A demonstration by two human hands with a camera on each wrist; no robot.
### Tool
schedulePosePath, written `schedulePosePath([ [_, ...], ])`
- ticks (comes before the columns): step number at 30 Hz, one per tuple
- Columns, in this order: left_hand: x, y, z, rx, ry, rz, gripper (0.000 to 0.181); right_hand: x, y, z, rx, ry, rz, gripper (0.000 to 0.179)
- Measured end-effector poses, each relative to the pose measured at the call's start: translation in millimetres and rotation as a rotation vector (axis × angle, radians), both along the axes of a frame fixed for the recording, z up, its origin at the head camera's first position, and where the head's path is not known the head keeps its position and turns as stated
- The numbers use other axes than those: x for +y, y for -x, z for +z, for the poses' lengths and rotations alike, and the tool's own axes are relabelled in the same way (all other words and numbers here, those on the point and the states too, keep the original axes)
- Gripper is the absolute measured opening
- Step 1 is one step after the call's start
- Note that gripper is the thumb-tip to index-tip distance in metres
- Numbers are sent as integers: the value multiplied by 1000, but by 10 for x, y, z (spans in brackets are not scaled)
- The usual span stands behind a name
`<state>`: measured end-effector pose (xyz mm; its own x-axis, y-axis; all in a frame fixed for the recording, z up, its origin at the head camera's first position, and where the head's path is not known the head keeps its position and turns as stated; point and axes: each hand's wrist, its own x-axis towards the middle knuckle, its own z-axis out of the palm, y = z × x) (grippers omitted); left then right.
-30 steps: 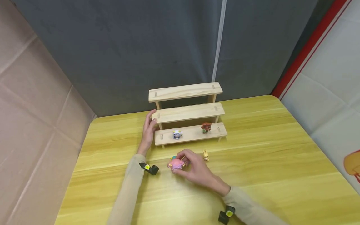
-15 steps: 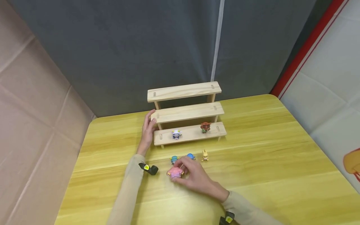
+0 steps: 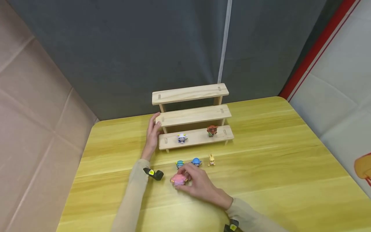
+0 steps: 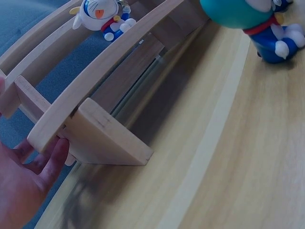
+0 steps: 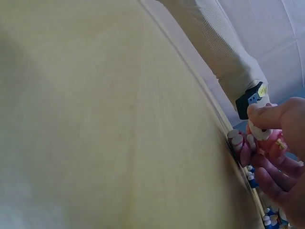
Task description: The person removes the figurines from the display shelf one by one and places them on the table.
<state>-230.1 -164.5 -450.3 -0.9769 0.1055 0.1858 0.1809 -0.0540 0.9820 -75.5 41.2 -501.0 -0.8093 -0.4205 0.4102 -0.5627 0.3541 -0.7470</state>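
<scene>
My right hand (image 3: 200, 183) pinches a pink toy figurine (image 3: 178, 179) between thumb and fingers, low over the table in front of the shelf. In the right wrist view the pink figurine (image 5: 274, 143) shows pale feet and a small yellow bow. With thumb and fingers at the end of the middle tier, my left hand (image 3: 152, 137) grips the three-tier wooden display shelf (image 3: 194, 116). The left wrist view has the left hand's fingers (image 4: 55, 160) by the shelf's end. Just beyond the pink figurine stand a teal figurine (image 3: 180, 164) and a blue figurine (image 3: 196, 161).
A white-hooded figurine (image 3: 182, 138) and a brown figurine (image 3: 212, 130) stand on the lowest tier. Right of the blue one is a yellow rabbit-eared figurine (image 3: 211, 160). A grey curtain (image 3: 130, 58) hangs behind the wooden table (image 3: 275, 167).
My right hand has drawn the pink figurine slightly toward me and to the left, uncovering the teal and blue figurines. My left hand stays on the shelf.
</scene>
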Motion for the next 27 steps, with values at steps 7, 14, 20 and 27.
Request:
schedulePosePath([
  [7,-3,-5,4,4,7,5,51,11,0,-8,-10,-7,23,44],
  [14,3,-21,10,3,10,7,50,25,-10,-14,19,-43,25,48],
  [20,4,-21,9,9,-5,4,50,24,-11,-3,31,-54,32,50],
  [27,0,-13,-10,16,-8,0,50,37,-23,24,26,-85,22,53],
])
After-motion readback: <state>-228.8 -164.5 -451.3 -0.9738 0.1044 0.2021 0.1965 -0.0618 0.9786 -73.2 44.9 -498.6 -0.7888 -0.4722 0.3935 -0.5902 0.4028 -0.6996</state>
